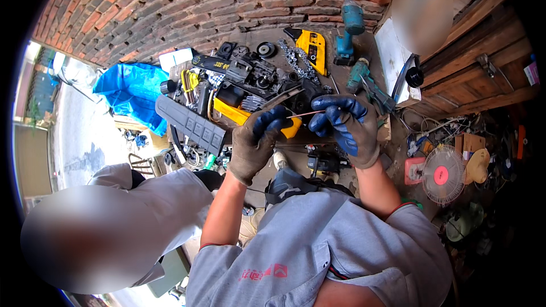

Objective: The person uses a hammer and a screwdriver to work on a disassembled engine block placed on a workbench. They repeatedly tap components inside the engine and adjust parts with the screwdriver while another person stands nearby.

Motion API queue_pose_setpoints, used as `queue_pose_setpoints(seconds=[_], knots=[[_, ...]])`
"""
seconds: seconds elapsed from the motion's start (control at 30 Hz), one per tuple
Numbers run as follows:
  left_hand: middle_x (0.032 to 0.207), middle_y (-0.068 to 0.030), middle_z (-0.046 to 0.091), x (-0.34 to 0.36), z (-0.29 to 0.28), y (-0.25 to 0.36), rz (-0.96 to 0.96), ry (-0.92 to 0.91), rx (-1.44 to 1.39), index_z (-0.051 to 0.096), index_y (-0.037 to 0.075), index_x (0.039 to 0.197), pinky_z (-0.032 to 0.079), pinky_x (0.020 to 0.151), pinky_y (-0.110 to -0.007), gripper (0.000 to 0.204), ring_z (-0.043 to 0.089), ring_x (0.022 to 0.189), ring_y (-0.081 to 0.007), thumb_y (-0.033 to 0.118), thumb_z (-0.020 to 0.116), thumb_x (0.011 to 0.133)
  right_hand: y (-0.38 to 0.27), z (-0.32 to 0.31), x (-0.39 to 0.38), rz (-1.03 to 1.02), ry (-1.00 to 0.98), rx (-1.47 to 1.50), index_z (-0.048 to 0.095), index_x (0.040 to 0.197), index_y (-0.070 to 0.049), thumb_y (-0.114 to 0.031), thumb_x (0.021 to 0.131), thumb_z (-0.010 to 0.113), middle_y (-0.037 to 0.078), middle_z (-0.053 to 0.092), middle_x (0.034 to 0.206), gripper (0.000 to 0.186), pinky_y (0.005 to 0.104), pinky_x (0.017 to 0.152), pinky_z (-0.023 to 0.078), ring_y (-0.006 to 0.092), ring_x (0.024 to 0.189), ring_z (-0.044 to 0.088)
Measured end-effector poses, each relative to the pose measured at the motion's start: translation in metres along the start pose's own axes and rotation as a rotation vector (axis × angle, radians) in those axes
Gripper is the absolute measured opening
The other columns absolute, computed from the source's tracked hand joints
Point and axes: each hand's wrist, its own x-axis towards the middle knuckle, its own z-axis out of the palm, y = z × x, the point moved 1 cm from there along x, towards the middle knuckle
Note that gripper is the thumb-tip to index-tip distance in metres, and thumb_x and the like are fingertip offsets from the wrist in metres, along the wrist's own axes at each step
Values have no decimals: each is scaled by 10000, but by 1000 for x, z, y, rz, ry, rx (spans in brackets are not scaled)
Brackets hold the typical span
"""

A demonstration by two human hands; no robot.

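Observation:
Both my hands wear brown gloves with dark blue palms and are raised over the near edge of the workbench. A thin reddish wire [307,113] spans the gap between them. My left hand [254,143] is closed around its left end, and the fingers of my right hand [354,128] pinch near its right end. A flat grey metal strip [282,96] shows just above my left fingers; whether they touch it I cannot tell. Behind my hands lie a yellow chainsaw housing [230,112], dark greasy engine parts [259,74] and a saw chain [298,59].
A grey ribbed bar cover [190,124] juts past the bench's left edge. Yellow casing [313,48] and teal power drills [352,20] stand toward the back right. On the right is a fan [443,175]. Another person in a grey shirt [176,204] is close on my left.

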Motion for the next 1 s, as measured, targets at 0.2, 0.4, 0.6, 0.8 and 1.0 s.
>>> queue_pose_setpoints(seconds=[0.2,0.4,0.6,0.8,1.0], knots=[[1090,-130,736,-2,2,-5,64,-63,25,611,-40,1255,575,783,-283,289,716,918,-164,61,645,986,-4,1,-8,-43,-9,-83,663,1184,66,-302,991,665,132,740,874,415,242,653,555,172,766,724],[987,-85,746,1,0,0,146,-75,146,656,-39,1177,569,785,-278,293,699,927,-123,61,746,917,-9,7,-10,-66,-30,-86,659,1183,80,-332,987,669,145,744,895,456,244,659,566,178,785,731],[942,-51,751,6,-2,2,111,-62,64,713,-25,1087,557,730,-254,256,681,833,-87,63,802,863,-9,8,-9,-40,-65,-92,670,1182,64,-277,981,687,147,748,999,396,287,758,603,182,854,739],[906,-58,752,13,-4,11,121,-78,173,731,-17,1057,549,712,-256,259,678,809,-84,71,823,832,-7,13,-7,-57,-47,-90,673,1176,78,-306,972,698,141,750,959,435,286,747,598,183,840,735],[876,-100,743,27,-8,22,285,-60,414,740,10,1037,555,675,-305,273,722,738,-201,91,834,794,-16,15,3,-396,-24,-757,702,1109,41,-330,969,684,148,756,955,396,328,740,579,226,813,750]])
